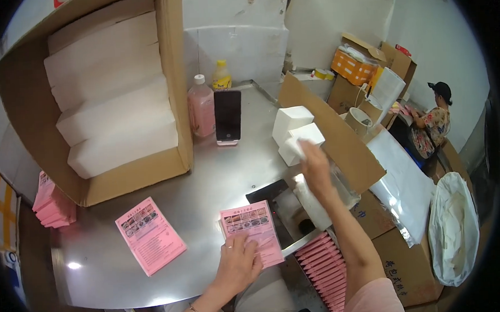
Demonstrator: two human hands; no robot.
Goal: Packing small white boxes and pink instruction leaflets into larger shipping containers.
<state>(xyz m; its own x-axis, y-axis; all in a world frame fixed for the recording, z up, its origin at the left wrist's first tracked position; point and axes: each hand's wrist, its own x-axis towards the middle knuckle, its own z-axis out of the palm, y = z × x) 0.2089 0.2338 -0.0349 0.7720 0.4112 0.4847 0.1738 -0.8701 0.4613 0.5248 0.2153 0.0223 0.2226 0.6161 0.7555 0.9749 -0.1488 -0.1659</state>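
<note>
My left hand (pixel 241 263) lies over a pink printed packet (pixel 253 218) at the table's front edge, its fingers resting flat on the packet's face. A ring is on one finger. My right hand (pixel 316 167) reaches to the white folded paper stacks (pixel 306 134) at the right of the table. It is slightly blurred, its fingertips closed on a piece of white folded paper (pixel 294 145). Another pink printed packet (pixel 151 235) lies flat to the left of my left hand.
An open carton (pixel 183 103) full of white paper stacks stands back left, with pink packets (pixel 54 203) beside it. A phone on a stand (pixel 227 117), two bottles (pixel 202 110) and a cardboard sheet (pixel 333 135) stand behind. Pink packets (pixel 322 270) fill a box below right. Another person (pixel 431 123) sits far right.
</note>
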